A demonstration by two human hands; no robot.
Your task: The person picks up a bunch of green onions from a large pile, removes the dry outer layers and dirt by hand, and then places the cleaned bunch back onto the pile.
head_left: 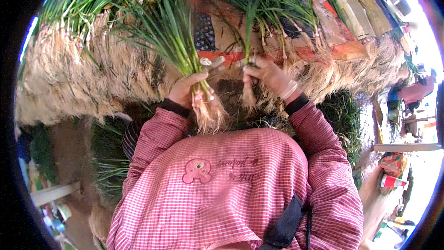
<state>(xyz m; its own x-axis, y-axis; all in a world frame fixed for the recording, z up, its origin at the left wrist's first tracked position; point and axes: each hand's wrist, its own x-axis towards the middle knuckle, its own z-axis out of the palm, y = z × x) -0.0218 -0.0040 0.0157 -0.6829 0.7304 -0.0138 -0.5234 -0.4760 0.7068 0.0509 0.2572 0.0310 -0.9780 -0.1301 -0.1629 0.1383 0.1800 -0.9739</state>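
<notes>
My left hand [183, 88] is closed round a thick bunch of spring onions [187, 60]. Their green leaves fan up and to the left, while pinkish bulbs and pale stringy roots hang below the thumb. Something white is wrapped on one finger. To the right, my right hand [274, 79] pinches a thin spring onion [248, 41] near its base. Its leaves stand upright, and its roots dangle under my fingers. A pale, thin covering like a glove shows at the right wrist. A gap separates the two hands.
Piles of spring onions [74, 32] lie at the far left, with more [282, 14] at the far right, their roots draping over the near edge. Printed sacking [222, 37] covers the surface between them. Loose greens [342, 111] lie lower right. Another person [416, 93] bends at the far right.
</notes>
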